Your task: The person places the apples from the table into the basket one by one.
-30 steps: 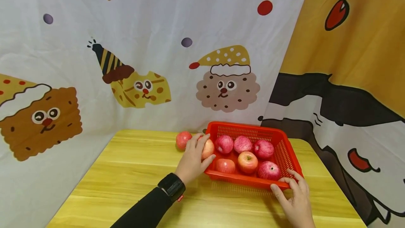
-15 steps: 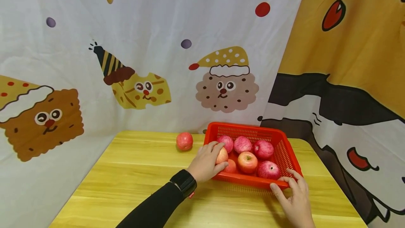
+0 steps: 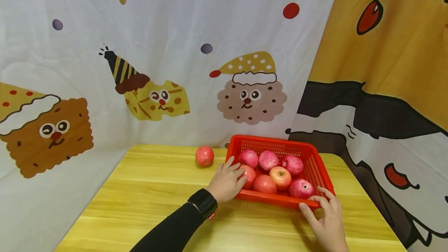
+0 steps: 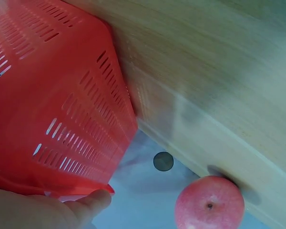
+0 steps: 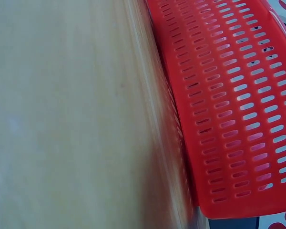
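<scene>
My left hand (image 3: 225, 182) lies over the left rim of a red plastic basket (image 3: 266, 198), its fingers loosely bent. Its fingertips are right at a red apple (image 3: 249, 176) inside. Several more apples sit in the basket, among them a yellowish-red apple (image 3: 280, 177) and a pink-striped apple (image 3: 301, 188). With thumb outside and fingers over the edge, my right hand (image 3: 327, 217) holds the basket's front right corner. The left wrist view shows the slotted side of the basket (image 4: 52, 105); the right wrist view has its front wall (image 5: 219, 119).
One red apple (image 3: 204, 156) rests on the wooden table (image 3: 140, 189), left of the basket near the back edge. A printed cloth (image 3: 168, 22) hangs behind the table and along its sides. My left wrist wears a black band (image 3: 203, 203).
My left hand has moved right from beside the lone apple and put a yellowish-red apple into the basket, letting it go. Apples there have shifted slightly right. The right hand stays put.
</scene>
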### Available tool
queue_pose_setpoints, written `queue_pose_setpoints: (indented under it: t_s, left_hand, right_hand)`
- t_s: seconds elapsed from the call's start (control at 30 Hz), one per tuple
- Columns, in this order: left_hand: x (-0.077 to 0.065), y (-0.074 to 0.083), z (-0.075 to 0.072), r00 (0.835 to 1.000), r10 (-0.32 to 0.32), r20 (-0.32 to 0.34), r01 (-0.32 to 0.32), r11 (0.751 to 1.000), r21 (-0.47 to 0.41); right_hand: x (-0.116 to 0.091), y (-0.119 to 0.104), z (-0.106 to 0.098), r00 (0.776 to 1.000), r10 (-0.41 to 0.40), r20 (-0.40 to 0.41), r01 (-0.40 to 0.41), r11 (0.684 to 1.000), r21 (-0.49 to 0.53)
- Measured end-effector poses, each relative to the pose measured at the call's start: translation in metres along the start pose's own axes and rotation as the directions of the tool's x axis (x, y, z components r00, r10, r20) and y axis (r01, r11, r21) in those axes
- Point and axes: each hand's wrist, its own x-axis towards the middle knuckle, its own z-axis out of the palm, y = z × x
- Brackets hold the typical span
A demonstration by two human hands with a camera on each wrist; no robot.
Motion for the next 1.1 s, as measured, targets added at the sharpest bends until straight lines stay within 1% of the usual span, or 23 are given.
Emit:
queue_pose_setpoints:
  t_s: [0.2,0.37,0.43,0.53,0.63,0.7,0.73,0.8,0.87,0.93,0.97,1.03,1.1]
  left_hand:
    - [0.001,0.0,0.001,1.0,0.006,-0.021,-0.007,1.0,-0.029]
    - [0.004,-0.006,0.007,0.999,0.012,-0.039,-0.015,0.998,-0.065]
    - [0.005,-0.009,0.006,0.999,0.015,-0.039,-0.018,0.997,-0.077]
    - [0.008,-0.016,0.004,1.0,0.002,-0.022,-0.004,0.995,-0.102]
    - [0.015,-0.032,0.0,0.999,-0.028,-0.043,0.023,0.992,-0.12]
    - [0.023,-0.048,-0.002,0.994,-0.071,-0.084,0.061,0.992,-0.108]
    - [0.027,-0.057,-0.004,0.988,-0.1,-0.114,0.089,0.991,-0.098]
    - [0.032,-0.076,-0.006,0.972,-0.181,-0.152,0.174,0.983,-0.058]
    - [0.035,-0.095,-0.005,0.951,-0.264,-0.162,0.266,0.964,-0.008]
    - [0.034,-0.111,-0.003,0.934,-0.325,-0.151,0.334,0.942,0.035]
    - [0.034,-0.117,-0.001,0.928,-0.346,-0.14,0.355,0.934,0.049]
    - [0.033,-0.125,0.003,0.922,-0.367,-0.124,0.375,0.926,0.045]
    - [0.034,-0.127,0.007,0.923,-0.366,-0.123,0.37,0.929,0.014]
  right_hand:
    - [0.0,0.0,-0.001,1.0,-0.001,-0.003,0.001,1.0,-0.002]
    - [0.001,0.001,0.0,1.0,-0.007,-0.01,0.007,1.0,-0.012]
    - [0.001,0.002,0.0,1.0,-0.009,-0.011,0.009,1.0,-0.016]
    - [0.0,0.003,0.001,1.0,-0.006,-0.005,0.006,1.0,-0.02]
    - [0.0,0.002,0.0,1.0,0.0,0.002,0.0,1.0,-0.029]
    - [0.001,0.002,0.0,1.0,0.005,0.005,-0.004,0.999,-0.035]
    - [0.001,0.002,0.0,1.0,0.007,0.004,-0.007,0.999,-0.037]
    - [0.0,0.001,-0.001,1.0,0.015,0.003,-0.015,0.999,-0.044]
    - [0.0,-0.001,0.0,1.0,0.019,0.002,-0.019,0.999,-0.05]
    - [-0.001,-0.003,0.0,1.0,0.027,0.003,-0.026,0.998,-0.055]
    - [-0.001,-0.003,0.0,1.0,0.03,0.003,-0.03,0.998,-0.056]
    - [-0.001,-0.003,0.0,1.0,0.03,0.002,-0.03,0.998,-0.052]
    - [0.001,-0.003,0.0,1.0,0.027,-0.002,-0.027,0.999,-0.042]
